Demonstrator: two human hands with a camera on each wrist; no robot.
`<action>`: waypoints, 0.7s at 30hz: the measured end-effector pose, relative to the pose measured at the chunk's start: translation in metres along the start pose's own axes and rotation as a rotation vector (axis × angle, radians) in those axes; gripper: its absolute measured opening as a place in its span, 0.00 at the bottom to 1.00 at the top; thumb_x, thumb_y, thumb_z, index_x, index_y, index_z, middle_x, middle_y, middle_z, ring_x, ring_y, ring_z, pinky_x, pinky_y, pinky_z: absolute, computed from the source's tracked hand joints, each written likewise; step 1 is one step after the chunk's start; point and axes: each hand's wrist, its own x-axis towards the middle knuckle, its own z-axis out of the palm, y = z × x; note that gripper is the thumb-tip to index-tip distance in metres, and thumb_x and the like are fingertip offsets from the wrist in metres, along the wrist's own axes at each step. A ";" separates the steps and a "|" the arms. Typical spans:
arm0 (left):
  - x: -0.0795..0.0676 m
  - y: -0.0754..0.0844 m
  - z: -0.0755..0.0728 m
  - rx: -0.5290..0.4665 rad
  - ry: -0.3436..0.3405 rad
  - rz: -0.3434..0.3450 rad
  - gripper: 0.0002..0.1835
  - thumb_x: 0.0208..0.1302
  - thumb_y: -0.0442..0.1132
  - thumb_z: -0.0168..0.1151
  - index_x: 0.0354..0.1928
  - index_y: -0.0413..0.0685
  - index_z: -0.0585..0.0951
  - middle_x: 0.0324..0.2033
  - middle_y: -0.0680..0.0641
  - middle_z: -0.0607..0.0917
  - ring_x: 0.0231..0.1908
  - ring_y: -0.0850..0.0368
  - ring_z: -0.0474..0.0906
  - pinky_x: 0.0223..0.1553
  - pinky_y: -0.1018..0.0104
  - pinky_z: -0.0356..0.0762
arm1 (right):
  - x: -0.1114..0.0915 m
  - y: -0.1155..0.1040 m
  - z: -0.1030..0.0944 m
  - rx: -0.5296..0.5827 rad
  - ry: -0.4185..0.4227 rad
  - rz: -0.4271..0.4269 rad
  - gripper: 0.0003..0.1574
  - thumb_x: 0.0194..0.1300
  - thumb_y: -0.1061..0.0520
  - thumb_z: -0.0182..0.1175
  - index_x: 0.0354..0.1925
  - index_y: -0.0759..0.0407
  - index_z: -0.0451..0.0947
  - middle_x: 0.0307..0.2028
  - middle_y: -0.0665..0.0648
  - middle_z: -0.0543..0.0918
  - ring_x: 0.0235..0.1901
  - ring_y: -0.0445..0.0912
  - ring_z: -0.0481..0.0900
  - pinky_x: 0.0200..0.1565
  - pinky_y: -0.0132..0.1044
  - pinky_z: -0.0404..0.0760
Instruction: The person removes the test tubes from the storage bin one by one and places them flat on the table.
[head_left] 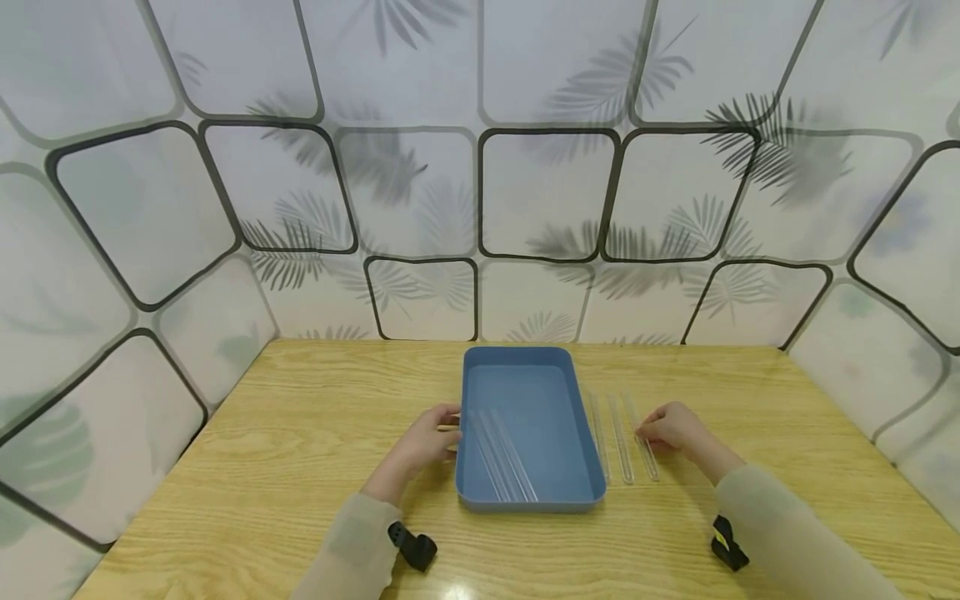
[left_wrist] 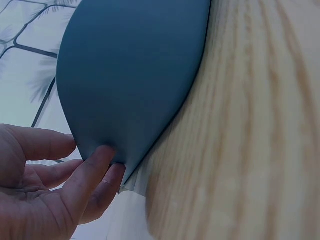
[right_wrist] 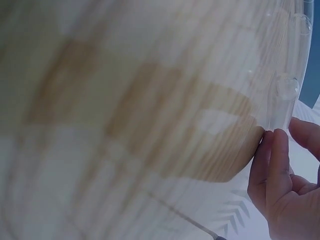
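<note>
A blue rectangular tray (head_left: 525,383) stands on the table, with clear glass test tubes (head_left: 504,458) lying side by side in its left part. More clear test tubes (head_left: 621,442) lie in a row on the wood to the right of the tray. My left hand (head_left: 423,437) touches the tray's left outer wall, its fingertips resting against the blue side (left_wrist: 135,75) in the left wrist view. My right hand (head_left: 678,429) pinches the rightmost test tube (head_left: 648,461) near its middle. Thumb and fingers meet at that tube (right_wrist: 282,102) in the right wrist view.
The light wooden table (head_left: 337,383) reaches back to a patterned curtain (head_left: 420,192), which also stands at both sides. A black strap (head_left: 412,546) sits on the left sleeve, another strap (head_left: 726,546) on the right.
</note>
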 end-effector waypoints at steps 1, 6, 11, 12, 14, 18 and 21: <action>0.000 0.000 0.000 -0.002 0.001 -0.001 0.23 0.62 0.25 0.45 0.60 0.30 0.60 0.52 0.30 0.66 0.48 0.40 0.69 0.38 0.55 0.76 | 0.000 0.000 0.000 -0.004 -0.002 -0.003 0.07 0.51 0.66 0.59 0.27 0.73 0.74 0.21 0.54 0.76 0.17 0.40 0.74 0.21 0.31 0.76; 0.001 0.000 0.001 -0.004 0.005 -0.002 0.23 0.62 0.25 0.45 0.60 0.30 0.60 0.52 0.31 0.66 0.47 0.41 0.70 0.38 0.55 0.76 | 0.000 0.000 -0.001 -0.004 -0.006 -0.011 0.08 0.52 0.66 0.59 0.27 0.74 0.74 0.21 0.55 0.76 0.18 0.41 0.74 0.22 0.32 0.76; 0.000 0.001 0.001 -0.002 0.005 -0.004 0.23 0.61 0.25 0.45 0.60 0.30 0.60 0.52 0.30 0.66 0.48 0.40 0.69 0.38 0.55 0.76 | -0.001 0.000 -0.002 -0.010 -0.017 -0.024 0.09 0.52 0.66 0.58 0.29 0.75 0.74 0.21 0.55 0.77 0.19 0.41 0.75 0.22 0.32 0.77; 0.000 0.001 0.001 0.000 0.004 -0.001 0.23 0.61 0.25 0.45 0.59 0.29 0.60 0.52 0.30 0.66 0.48 0.40 0.69 0.38 0.55 0.76 | -0.001 0.000 -0.002 -0.010 -0.019 -0.024 0.09 0.52 0.66 0.58 0.29 0.75 0.74 0.21 0.55 0.77 0.19 0.41 0.75 0.23 0.32 0.77; 0.000 0.001 0.001 -0.002 0.003 -0.002 0.23 0.61 0.25 0.45 0.60 0.29 0.60 0.52 0.29 0.66 0.48 0.39 0.69 0.38 0.55 0.77 | -0.001 -0.001 -0.003 -0.002 -0.020 -0.021 0.09 0.53 0.66 0.57 0.29 0.76 0.74 0.21 0.55 0.77 0.19 0.41 0.75 0.23 0.33 0.77; 0.000 0.001 0.001 -0.013 0.003 -0.008 0.23 0.61 0.25 0.45 0.60 0.29 0.60 0.52 0.30 0.66 0.49 0.40 0.69 0.38 0.55 0.76 | -0.003 -0.003 -0.004 0.000 -0.018 -0.019 0.10 0.53 0.66 0.58 0.29 0.76 0.74 0.20 0.55 0.77 0.19 0.41 0.75 0.23 0.33 0.78; 0.000 0.000 0.000 -0.019 0.000 -0.008 0.23 0.62 0.25 0.45 0.60 0.30 0.60 0.52 0.30 0.66 0.48 0.40 0.69 0.39 0.55 0.76 | -0.003 -0.004 -0.005 -0.015 -0.013 -0.019 0.10 0.52 0.65 0.58 0.29 0.76 0.74 0.20 0.54 0.77 0.19 0.41 0.75 0.23 0.33 0.77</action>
